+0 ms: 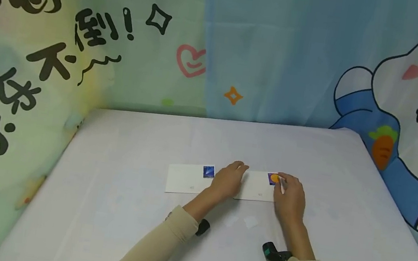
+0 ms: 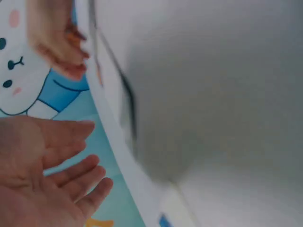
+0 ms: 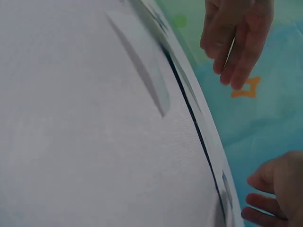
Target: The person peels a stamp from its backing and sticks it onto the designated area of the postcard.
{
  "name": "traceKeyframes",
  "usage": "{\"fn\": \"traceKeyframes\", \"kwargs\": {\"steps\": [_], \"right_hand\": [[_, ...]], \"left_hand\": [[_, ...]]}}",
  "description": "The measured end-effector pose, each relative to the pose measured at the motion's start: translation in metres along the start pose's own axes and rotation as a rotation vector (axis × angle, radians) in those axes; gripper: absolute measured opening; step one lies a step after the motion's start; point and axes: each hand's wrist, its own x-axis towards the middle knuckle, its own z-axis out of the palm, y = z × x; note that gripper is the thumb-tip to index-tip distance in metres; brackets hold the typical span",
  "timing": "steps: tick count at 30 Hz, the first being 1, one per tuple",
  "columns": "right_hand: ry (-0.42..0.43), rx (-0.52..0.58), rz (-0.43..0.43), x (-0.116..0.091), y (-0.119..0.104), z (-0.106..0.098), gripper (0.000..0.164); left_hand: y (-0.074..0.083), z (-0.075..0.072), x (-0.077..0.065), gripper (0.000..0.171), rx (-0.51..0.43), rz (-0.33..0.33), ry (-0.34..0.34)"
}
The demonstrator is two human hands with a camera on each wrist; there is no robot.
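Two white envelopes lie side by side on the table. The left envelope (image 1: 186, 179) carries a blue stamp (image 1: 209, 171) at its upper right corner. My left hand (image 1: 228, 179) spans the gap between them, its relaxed fingers reaching over the left end of the right envelope (image 1: 255, 187). At that envelope's upper right corner is a purple stamp with an orange disc (image 1: 273, 179). The thumb and fingers of my right hand (image 1: 291, 196) are right at this stamp and cover its right side. Nothing shows between the parted thumb and fingers of the right hand (image 3: 280, 194) in the right wrist view.
A white cloth covers the table (image 1: 119, 225). Printed curtains stand behind its far edge, with dark lettering at left and a rabbit (image 1: 402, 99) at right. Dark wrist cameras (image 1: 273, 252) sit at both cuffs.
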Motion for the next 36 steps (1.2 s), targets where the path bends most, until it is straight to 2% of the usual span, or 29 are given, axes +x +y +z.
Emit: {"fn": "traceKeyframes", "kwargs": {"steps": [2,5,7,10,13,20,23,29,33,36], "right_hand": [[-0.087,-0.055,-0.078,-0.001,-0.004,-0.003,0.04],[-0.244,-0.15,-0.149,-0.003,-0.011,-0.006,0.055],[-0.329,-0.217,-0.161,-0.005,-0.013,-0.006,0.062],[-0.416,-0.29,-0.148,-0.008,-0.014,-0.003,0.065],[-0.421,-0.328,-0.149,-0.01,-0.015,0.0,0.066],[-0.339,-0.395,-0.178,-0.003,-0.022,0.007,0.068],[-0.37,-0.384,-0.175,0.0,-0.022,0.007,0.069],[-0.482,-0.251,-0.16,0.005,-0.014,-0.005,0.069],[-0.528,-0.274,-0.162,-0.007,-0.014,-0.012,0.072],[-0.516,-0.309,-0.172,-0.014,-0.019,-0.015,0.071]], "left_hand": [[-0.002,0.007,-0.006,0.043,0.043,0.037,-0.046],[-0.005,0.014,-0.013,0.058,0.035,0.056,-0.145],[-0.006,0.016,-0.017,0.071,0.013,0.046,-0.21],[-0.007,0.014,-0.021,0.073,0.009,0.041,-0.253],[-0.008,0.009,-0.023,0.073,0.009,0.035,-0.258],[-0.015,-0.005,-0.018,0.059,0.013,0.049,-0.221],[-0.017,-0.004,-0.016,0.058,0.02,0.057,-0.225],[-0.015,0.006,-0.013,0.061,0.034,0.047,-0.244],[-0.014,0.011,-0.015,0.061,0.026,0.035,-0.244],[-0.014,0.01,-0.017,0.061,0.028,0.041,-0.233]]}}
